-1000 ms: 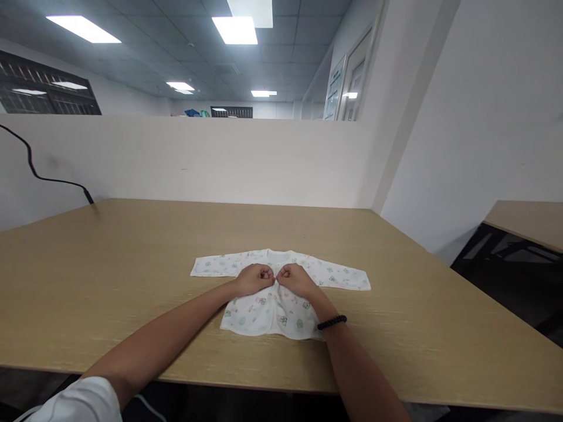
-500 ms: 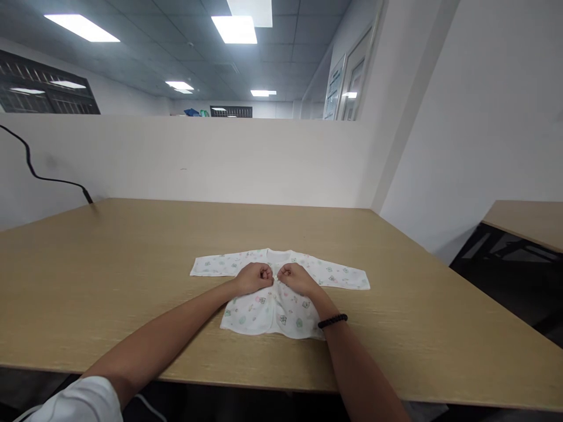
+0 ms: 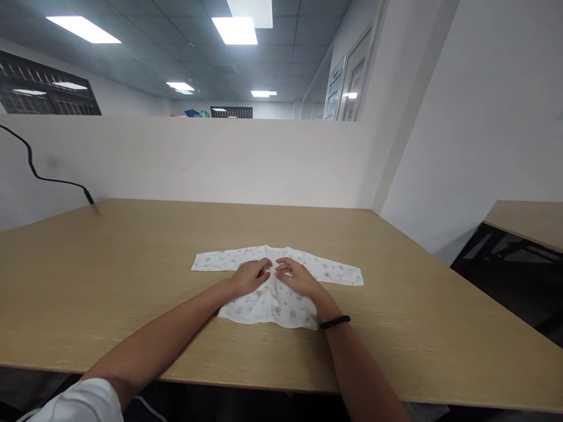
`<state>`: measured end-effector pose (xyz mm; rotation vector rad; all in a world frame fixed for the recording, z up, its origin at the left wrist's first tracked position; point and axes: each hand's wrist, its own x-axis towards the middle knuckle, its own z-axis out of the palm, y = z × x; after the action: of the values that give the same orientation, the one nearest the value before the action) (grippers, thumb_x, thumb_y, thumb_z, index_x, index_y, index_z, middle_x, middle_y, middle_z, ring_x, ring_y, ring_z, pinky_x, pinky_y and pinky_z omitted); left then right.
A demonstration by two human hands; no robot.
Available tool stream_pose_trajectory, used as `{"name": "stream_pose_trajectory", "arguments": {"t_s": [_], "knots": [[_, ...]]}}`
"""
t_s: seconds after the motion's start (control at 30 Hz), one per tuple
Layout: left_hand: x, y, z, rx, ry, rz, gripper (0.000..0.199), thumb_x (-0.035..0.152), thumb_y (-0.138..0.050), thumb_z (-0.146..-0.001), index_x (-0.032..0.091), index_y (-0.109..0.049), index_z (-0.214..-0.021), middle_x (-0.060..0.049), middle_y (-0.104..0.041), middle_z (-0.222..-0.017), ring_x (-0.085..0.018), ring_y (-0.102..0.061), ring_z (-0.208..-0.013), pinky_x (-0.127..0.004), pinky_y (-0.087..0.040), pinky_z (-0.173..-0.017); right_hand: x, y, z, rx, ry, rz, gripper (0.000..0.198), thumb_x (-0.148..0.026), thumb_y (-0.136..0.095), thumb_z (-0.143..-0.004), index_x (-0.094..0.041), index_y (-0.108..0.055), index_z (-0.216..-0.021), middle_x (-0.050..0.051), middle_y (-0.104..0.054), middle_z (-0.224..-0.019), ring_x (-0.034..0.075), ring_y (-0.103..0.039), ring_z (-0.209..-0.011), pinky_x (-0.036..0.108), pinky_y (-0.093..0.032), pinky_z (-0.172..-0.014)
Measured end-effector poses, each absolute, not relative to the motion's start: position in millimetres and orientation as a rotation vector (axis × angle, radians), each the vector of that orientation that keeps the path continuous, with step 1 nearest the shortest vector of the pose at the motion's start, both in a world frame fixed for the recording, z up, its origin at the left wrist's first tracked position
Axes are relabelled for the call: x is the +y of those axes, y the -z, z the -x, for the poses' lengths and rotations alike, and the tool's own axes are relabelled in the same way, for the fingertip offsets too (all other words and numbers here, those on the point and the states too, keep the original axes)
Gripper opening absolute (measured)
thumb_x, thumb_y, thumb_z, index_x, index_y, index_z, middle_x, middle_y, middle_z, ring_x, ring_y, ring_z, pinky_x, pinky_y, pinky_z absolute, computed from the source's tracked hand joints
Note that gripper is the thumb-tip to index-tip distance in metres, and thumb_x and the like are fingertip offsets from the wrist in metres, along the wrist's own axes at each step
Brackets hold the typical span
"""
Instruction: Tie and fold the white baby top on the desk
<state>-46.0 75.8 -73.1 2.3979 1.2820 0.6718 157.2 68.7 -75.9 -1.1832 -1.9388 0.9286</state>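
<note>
A small white baby shirt (image 3: 281, 308) with a pastel cartoon print lies flat on the table, its sleeves spread to both sides and its neckline pointing away from me. Over the left half of its chest rests my left hand (image 3: 250, 276), thumb and fingers apart and loosely bent. My right hand (image 3: 299, 278) lies across from it on the right half, fingers parted and slightly curled. Between the fingertips runs the shirt's front centre line, partly covered by both hands. Neither hand visibly grips the cloth.
The light wooden table (image 3: 132, 246) ends at a low white partition (image 3: 246, 158). A black cable (image 3: 57, 180) hangs down at the back left. On the right, beyond a white wall, stands another table (image 3: 532, 220) with dark legs.
Both hands have loosened from pinched fingers to parted ones. The shirt has shifted slightly away from me and to the left.
</note>
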Motion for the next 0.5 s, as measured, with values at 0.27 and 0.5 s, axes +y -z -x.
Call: {"name": "stream_pose_trajectory", "arguments": {"t_s": [0.27,0.5], "knots": [[72,59,50,1.314,-0.666,-2.367,0.008,0.02,-0.051,-0.072,0.019,-0.056,-0.078,0.003,-0.056,-0.064,-0.014,-0.048,-0.06,-0.024,-0.029,-0.054,43,65,-145,-2.205,-0.663,1.302,0.04,-0.048,-0.075,-0.07,-0.018,-0.052,-0.083,0.004,-0.051,-0.098,0.016,-0.052,-0.08,0.028,-0.043,-0.072],[61,52,41,1.218,-0.526,-2.336,0.01,0.02,-0.051,-0.061,0.018,-0.048,-0.052,0.004,-0.042,-0.048,-0.011,-0.036,-0.051,-0.024,-0.024,-0.05,51,73,-144,-2.257,-0.692,1.219,0.016,-0.012,-0.07,-0.065,-0.017,-0.054,-0.067,0.006,-0.048,-0.104,0.019,-0.054,-0.095,0.028,-0.043,-0.083]]}}
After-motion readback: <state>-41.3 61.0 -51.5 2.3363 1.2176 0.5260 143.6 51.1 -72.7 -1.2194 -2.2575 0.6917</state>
